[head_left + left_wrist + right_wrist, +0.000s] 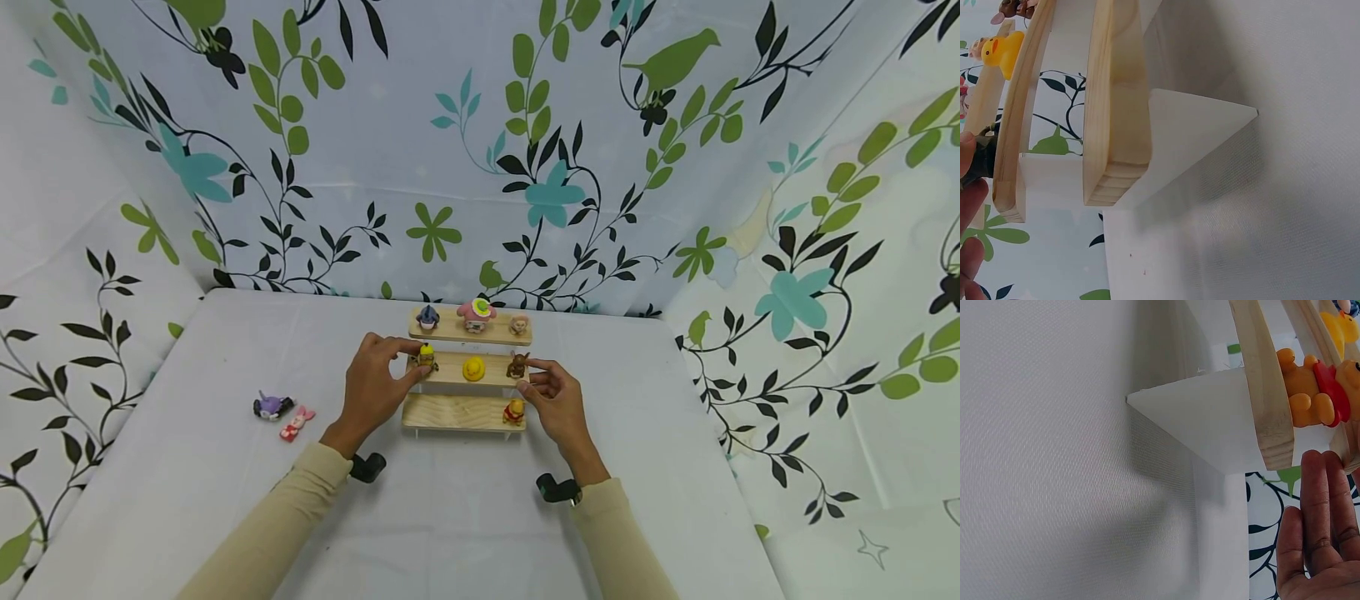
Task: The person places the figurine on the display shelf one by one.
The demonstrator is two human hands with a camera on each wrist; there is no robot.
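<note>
A three-tier wooden shelf (pixel 450 412) stands on the white table. At the left end of its middle tier, my left hand (pixel 377 382) pinches a small dark figurine with a yellow top (pixel 426 357) between thumb and index finger. A brown figurine (pixel 517 365) stands at that tier's right end, between the thumb and index finger of my right hand (pixel 557 402). In the right wrist view the other fingers extend beside the shelf's end; thumb and index are out of frame there. Between the two figurines sits a yellow duck (pixel 473 368). A yellow bear in red (pixel 513 411) occupies the bottom tier's right end.
The top tier carries a blue figurine (pixel 427 317), a pink figurine (pixel 476 315) and a small pale figurine (pixel 518 324). Left of the shelf, a purple-and-black figurine (pixel 272 406) and a pink-and-red one (pixel 297 423) lie on the table (pixel 225 350). Leaf-patterned cloth hangs behind.
</note>
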